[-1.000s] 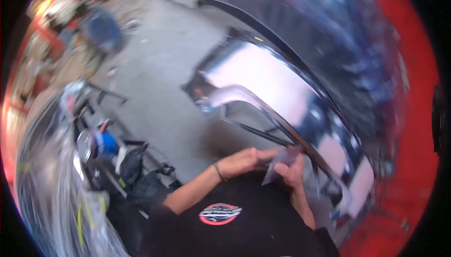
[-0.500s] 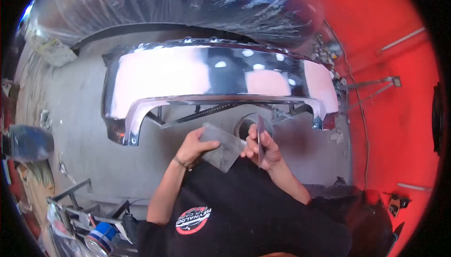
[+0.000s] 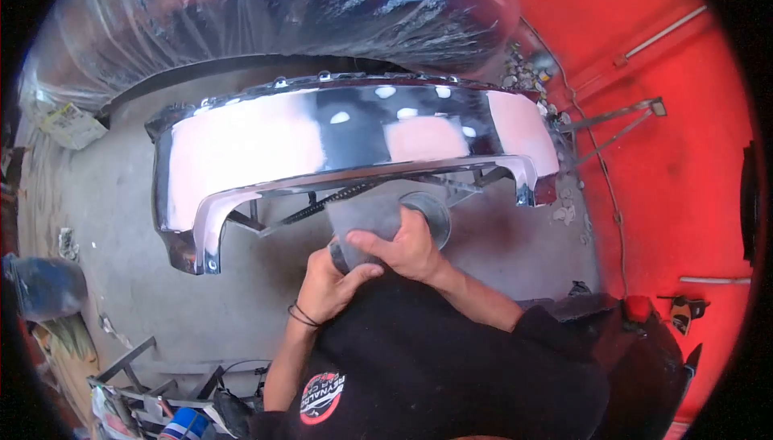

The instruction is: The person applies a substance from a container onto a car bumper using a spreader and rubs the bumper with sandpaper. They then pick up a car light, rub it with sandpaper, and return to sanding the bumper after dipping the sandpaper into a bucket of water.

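A grey rectangular sheet, apparently sandpaper (image 3: 372, 218), is held in front of my chest. My right hand (image 3: 415, 251) grips it from the right, thumb across its face. From the lower left, my left hand (image 3: 326, 287) closes on its lower part, where a darker edge shows; most of its fingers are hidden behind. I cannot make out the thin flat piece separately. Just beyond the hands stands a car bumper (image 3: 241, 138) with pinkish-white and dark patches and several small white spots. Its lower edge lies apart from the sheet.
A metal stand (image 3: 330, 202) supports the bumper, with a round bucket (image 3: 439, 218) on the floor behind my right hand. A plastic-covered car (image 3: 282, 13) stands beyond. At lower left are a rack (image 3: 129, 367) and a blue can (image 3: 187, 424). A red wall (image 3: 644, 198) runs along the right.
My hands have come together on the grey sheet, which was in my left hand. The thin piece formerly upright in my right hand no longer shows separately. The view has shifted and tilted.
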The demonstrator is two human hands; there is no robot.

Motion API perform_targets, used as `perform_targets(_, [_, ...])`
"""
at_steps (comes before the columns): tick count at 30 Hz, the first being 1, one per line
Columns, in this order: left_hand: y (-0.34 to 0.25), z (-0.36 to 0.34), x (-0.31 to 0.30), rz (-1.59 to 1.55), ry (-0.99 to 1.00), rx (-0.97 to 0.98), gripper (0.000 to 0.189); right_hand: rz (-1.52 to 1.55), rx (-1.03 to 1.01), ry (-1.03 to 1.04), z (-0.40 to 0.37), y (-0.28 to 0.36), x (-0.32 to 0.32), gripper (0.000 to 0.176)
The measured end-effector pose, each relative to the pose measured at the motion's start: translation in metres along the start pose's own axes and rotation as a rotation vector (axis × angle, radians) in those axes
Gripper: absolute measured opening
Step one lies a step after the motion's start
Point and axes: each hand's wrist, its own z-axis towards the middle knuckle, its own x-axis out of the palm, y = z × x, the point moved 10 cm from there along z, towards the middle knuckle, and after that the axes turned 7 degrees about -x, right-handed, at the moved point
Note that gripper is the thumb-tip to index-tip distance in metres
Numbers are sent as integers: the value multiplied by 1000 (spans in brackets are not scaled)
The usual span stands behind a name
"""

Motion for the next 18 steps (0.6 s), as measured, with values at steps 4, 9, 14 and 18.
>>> perform_targets(4, [26,-16,1,-34,3,-179,24,123,130,-110,33,-30,-71,52])
perform_targets(9, [71,-45,-56,-333,-478,-291,19,-68,107,-156,83,-130,-225,46])
perform_targets(14, [98,-85,-89,-223,-787,-299,26,-530,83,-84,136,-216,-332,34])
perform_targets(18, [107,-115,-86,-166,-929,-342,31,-743,-39,-65,178,-229,-357,38])
